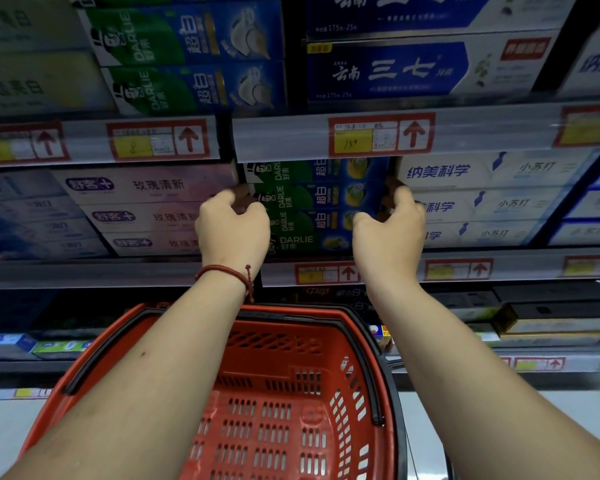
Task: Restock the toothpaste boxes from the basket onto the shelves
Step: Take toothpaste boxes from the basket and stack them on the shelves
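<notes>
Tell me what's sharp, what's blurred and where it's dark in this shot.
Head view: the green Darlie boxes, gripped by the left hand and right hand, read sharp. Head view: the boxes at far left smear into blur. Head view: the shelf rail bows from wide-angle distortion and shows pale glare. Head view: the shelf behind the red basket lies in shadow.

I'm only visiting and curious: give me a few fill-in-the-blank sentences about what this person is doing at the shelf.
The left hand and right hand grip a stack of green boxes branded ____.
The basket under the arms is coloured ____.
A string bracelet sits on the ____ wrist.
The arrow on the price tag above the stack points ____.
Missing words: Darlie; red; left; up.
</notes>
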### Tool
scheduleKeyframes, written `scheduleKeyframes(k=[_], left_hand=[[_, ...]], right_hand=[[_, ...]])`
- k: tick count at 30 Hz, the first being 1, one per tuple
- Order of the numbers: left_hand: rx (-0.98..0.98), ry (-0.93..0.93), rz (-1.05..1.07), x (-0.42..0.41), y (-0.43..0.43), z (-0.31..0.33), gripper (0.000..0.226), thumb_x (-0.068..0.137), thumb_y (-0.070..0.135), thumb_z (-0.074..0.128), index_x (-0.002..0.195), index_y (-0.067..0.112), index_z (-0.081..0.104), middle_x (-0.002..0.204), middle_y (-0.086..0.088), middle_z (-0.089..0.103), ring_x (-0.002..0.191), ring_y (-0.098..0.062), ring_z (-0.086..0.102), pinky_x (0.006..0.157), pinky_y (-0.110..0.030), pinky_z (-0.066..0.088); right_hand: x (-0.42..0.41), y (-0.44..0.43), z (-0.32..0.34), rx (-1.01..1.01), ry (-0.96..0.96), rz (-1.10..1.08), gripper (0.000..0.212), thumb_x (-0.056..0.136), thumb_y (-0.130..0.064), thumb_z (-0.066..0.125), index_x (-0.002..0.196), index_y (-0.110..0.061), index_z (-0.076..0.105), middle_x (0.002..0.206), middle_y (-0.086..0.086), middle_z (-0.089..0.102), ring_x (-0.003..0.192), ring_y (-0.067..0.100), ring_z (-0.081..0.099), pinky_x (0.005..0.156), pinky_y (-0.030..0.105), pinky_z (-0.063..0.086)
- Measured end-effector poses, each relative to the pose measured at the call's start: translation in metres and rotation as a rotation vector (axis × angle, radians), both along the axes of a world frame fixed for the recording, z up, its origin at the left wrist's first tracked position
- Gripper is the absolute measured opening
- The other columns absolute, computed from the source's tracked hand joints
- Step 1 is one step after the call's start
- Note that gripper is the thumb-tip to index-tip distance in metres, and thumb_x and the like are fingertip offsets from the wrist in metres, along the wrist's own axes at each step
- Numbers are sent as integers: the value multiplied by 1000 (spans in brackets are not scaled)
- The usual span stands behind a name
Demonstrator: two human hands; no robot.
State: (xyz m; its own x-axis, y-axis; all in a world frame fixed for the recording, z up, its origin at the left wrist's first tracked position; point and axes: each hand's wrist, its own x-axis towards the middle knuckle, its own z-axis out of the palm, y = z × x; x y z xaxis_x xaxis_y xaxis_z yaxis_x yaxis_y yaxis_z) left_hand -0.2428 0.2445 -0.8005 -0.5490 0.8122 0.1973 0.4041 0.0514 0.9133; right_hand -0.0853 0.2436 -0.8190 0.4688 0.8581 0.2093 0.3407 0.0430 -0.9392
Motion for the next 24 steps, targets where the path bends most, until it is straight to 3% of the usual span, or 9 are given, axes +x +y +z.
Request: scheduleKeyframes(k=[4,7,10,13,16,20,24], left_hand=[[-23,-8,1,2,0,0,16,89,17,58,95,26,70,87,1,69,74,-21,64,57,-21,43],[-28,-5,3,8,-2,-3,14,88,22,58,100,20,66,95,0,69,88,-25,65,74,-32,55],[-17,42,-11,23,-10,-2,22,89,20,58,110,18,55,107,2,63,93,-20,61,82,-35,51],[-8,58,-86,43,-20,-2,31,90,18,60,121,23,56,97,13,60,81,1,56,76,-24,48],[-30,95,-259,68,-31,-11,28,91,15,60,118,24,62,101,15,65,87,7,58,78,-17,49],[-52,82,-423,105,-36,-26,44,93,11,60,135,19,55,123,6,63,106,-3,62,93,-21,50],[-73,69,-445,146,-28,-39,51,95,11,58,144,18,48,139,1,55,114,-4,55,93,-19,43]], right_hand=[[0,-1,-1,9,28,15,55,89,-6,59,142,-15,49,127,4,45,101,18,54,76,22,44],[4,2,0,-2,47,26,52,88,-8,60,139,-16,51,126,4,48,89,11,52,64,12,37],[10,1,0,4,64,35,48,89,-10,61,136,-15,53,126,3,52,94,12,53,61,6,32],[22,-6,2,12,86,55,53,89,-10,59,141,-16,50,129,-3,52,107,11,50,80,17,40],[38,-11,3,-3,90,62,57,92,-11,59,147,-18,47,136,-5,50,118,4,44,95,22,36],[64,-12,-1,9,72,31,48,90,-11,59,137,-19,56,128,0,59,115,13,56,94,26,43],[103,-13,-12,5,97,-39,47,89,-13,60,134,-23,53,126,-1,57,112,15,57,92,30,47]])
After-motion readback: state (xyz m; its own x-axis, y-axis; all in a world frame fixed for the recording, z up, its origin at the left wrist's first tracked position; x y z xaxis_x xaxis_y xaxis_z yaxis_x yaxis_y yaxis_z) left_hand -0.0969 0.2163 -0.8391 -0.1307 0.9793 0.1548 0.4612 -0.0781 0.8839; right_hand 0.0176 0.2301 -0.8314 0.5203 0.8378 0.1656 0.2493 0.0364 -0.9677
